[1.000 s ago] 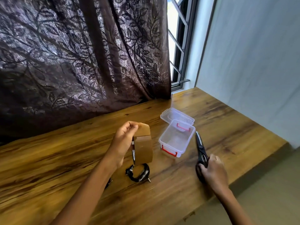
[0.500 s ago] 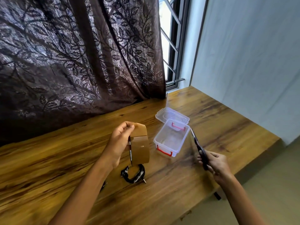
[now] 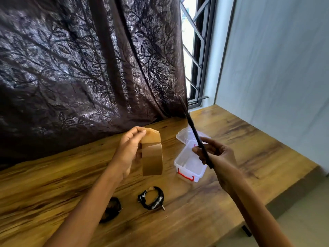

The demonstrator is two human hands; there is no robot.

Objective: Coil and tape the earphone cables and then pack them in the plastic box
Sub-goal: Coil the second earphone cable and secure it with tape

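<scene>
Scissors [image 3: 195, 134] now off the worktop [image 3: 249, 148]: my right grip [image 3: 219, 157] is clamped on them, raised beside the tape roll [image 3: 153, 157] held in my left grip [image 3: 128, 150]. Coiled cable [image 3: 151, 197] waits on the worktop near the plastic box [image 3: 188, 168]. Cut likely next.

A wooden tabletop [image 3: 249, 139] with a strong dark and honey-brown grain fills the lower part of the view. Behind its far edge hangs a dark brown curtain [image 3: 80, 68] patterned with shiny leaves and branches, and its hem meets the wood. At the tabletop's far right corner, just past the curtain's edge, stands a window [image 3: 188, 41] with a dark frame and a grille [image 3: 199, 56] of dark slanting bars, with bright daylight behind it. Along the tabletop's right side rises a plain pale grey wall [image 3: 276, 68]. Below the tabletop's near right edge lies a light floor [image 3: 306, 214], and a dark leg [image 3: 246, 230] shows under that edge.
</scene>
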